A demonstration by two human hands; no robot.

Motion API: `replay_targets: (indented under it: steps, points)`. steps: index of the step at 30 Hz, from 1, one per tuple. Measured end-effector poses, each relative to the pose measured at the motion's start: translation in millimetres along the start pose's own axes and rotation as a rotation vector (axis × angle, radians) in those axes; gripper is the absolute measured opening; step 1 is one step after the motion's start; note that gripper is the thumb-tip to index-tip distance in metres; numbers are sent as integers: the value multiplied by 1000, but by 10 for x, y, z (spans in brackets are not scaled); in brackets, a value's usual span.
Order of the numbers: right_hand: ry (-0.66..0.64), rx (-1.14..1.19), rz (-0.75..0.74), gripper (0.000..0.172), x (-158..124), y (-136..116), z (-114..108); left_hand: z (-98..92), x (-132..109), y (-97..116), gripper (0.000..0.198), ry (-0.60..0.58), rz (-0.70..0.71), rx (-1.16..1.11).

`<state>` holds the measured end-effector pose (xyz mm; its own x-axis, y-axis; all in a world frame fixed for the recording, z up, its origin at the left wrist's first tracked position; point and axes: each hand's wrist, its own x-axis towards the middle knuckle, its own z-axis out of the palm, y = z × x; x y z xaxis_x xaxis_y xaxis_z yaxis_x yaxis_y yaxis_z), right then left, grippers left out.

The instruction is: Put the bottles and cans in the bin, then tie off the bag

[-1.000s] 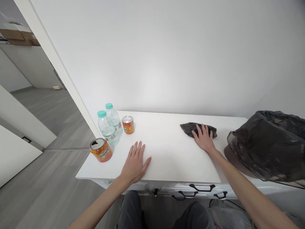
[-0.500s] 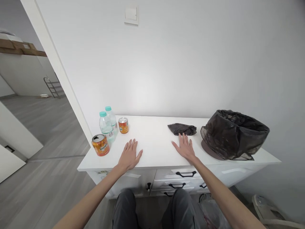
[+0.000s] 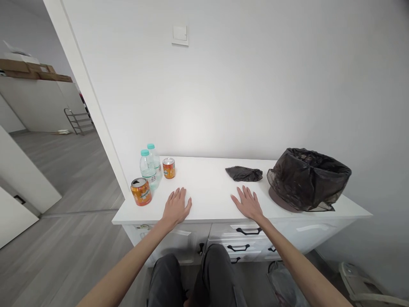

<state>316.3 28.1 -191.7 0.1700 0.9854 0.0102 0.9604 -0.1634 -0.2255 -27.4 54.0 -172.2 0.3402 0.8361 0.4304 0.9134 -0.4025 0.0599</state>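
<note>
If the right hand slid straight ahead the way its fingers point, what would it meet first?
Most likely the small black bag, lying just beyond the fingertips of the right hand. A narrow gap shows between them, though its depth is hard to judge.

Beneath the left hand (image 3: 177, 207) and right hand (image 3: 248, 204), the counter (image 3: 204, 187) is showing a smooth, low-sheen finish. Left of the left hand, the open can (image 3: 141, 194) is presenting glossy printed metal; farther ahead-left, the bottles (image 3: 148, 169) are appearing clear, smooth plastic. Ahead of the right hand, the crumpled bag (image 3: 244, 174) is showing wrinkled plastic film; to that hand's right, the liner (image 3: 315, 183) is looking sheer, faintly shiny.
</note>
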Motion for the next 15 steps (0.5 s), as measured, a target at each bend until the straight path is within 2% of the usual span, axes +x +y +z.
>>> replay_targets:
  steps: [8,15]
  points:
    - [6,-28,15,76,-55,-92,-60,3,-26,-9,48,27,6,11]
    - [60,-41,4,73,20,25,139,65,-56,-41,49,18,20,34]
